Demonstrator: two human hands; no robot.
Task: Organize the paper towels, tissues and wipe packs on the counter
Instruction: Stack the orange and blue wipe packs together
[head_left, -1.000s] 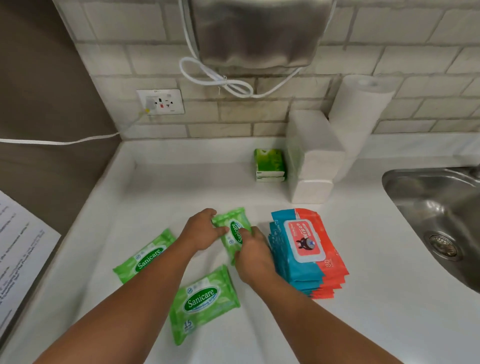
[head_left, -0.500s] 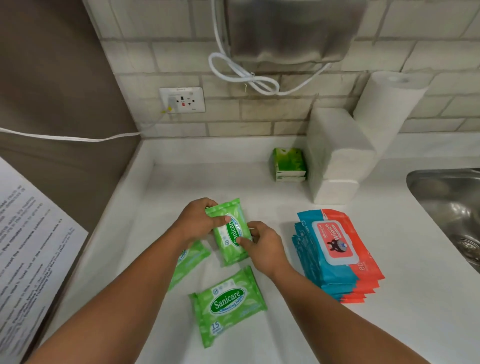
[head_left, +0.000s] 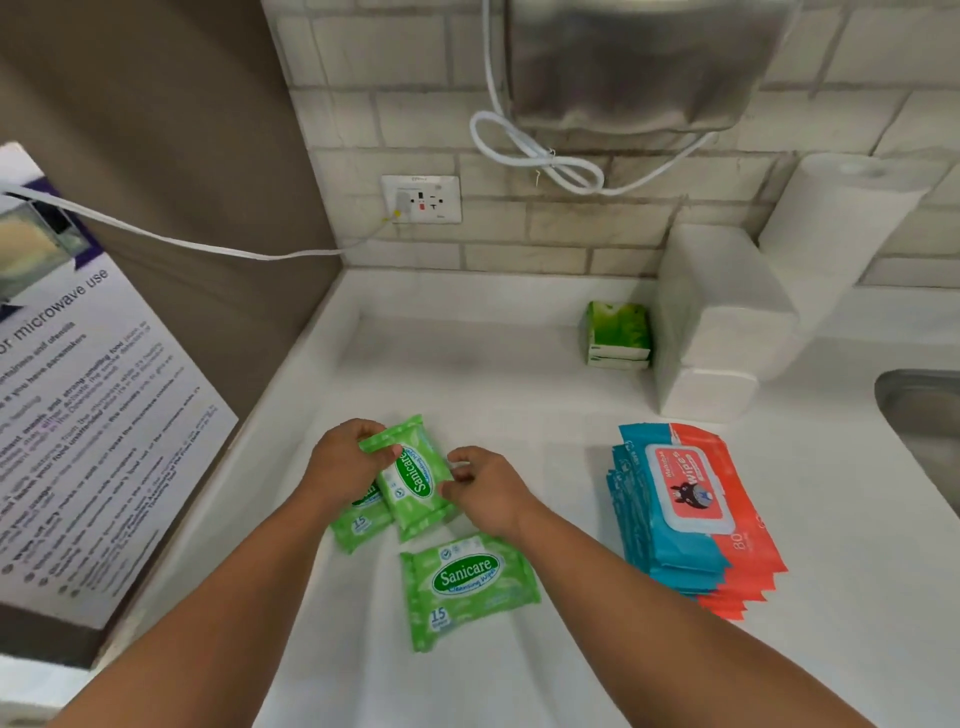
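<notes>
Our left hand (head_left: 345, 462) grips the green pack (head_left: 415, 478), right hand (head_left: 485, 491) pinching its edge with curled fingers. Let's square it onto the pack beneath (head_left: 358, 525), left of the blue stack (head_left: 680, 499) — corners flush.

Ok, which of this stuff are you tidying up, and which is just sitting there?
For the job: held green pack, green pack beneath it, loose green pack, blue-red wipes stack, small tissue packs, folded paper towels, towel roll.
Just there: wall socket, looped cable, microwave notice, sink, steel box.
</notes>
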